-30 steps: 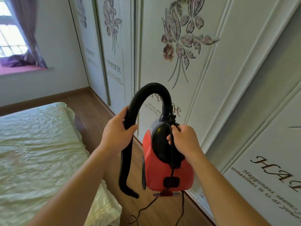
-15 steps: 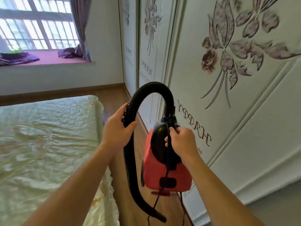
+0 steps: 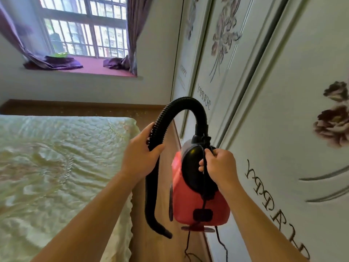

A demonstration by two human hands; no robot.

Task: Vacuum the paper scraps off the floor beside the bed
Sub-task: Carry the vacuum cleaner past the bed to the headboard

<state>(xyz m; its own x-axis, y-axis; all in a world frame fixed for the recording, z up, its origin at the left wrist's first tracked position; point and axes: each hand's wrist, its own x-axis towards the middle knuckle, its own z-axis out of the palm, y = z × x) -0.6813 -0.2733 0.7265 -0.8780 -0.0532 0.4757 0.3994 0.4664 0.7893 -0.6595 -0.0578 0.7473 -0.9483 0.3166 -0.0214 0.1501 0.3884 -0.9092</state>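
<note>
I carry a small red and black vacuum cleaner (image 3: 196, 205) in the air over the strip of wooden floor (image 3: 151, 248) between bed and wardrobe. My right hand (image 3: 221, 168) grips its black top handle, with the power cord running under the fingers. My left hand (image 3: 141, 156) holds the black ribbed hose (image 3: 181, 104), which arches up from the vacuum's top and hangs down to a nozzle tip (image 3: 166, 233) near the bed's edge. Small pale scraps (image 3: 132, 112) speckle the floor at the far end below the window wall.
The bed with a pale green quilted cover (image 3: 56, 167) fills the left. White wardrobe doors (image 3: 283, 129) with flower prints line the right. A window sill (image 3: 90, 69) with purple curtains lies ahead. The cord (image 3: 221, 242) trails down to the floor.
My view has swung up and left, bringing the window and far floor into sight. Both hands keep the same hold on the hose and vacuum.
</note>
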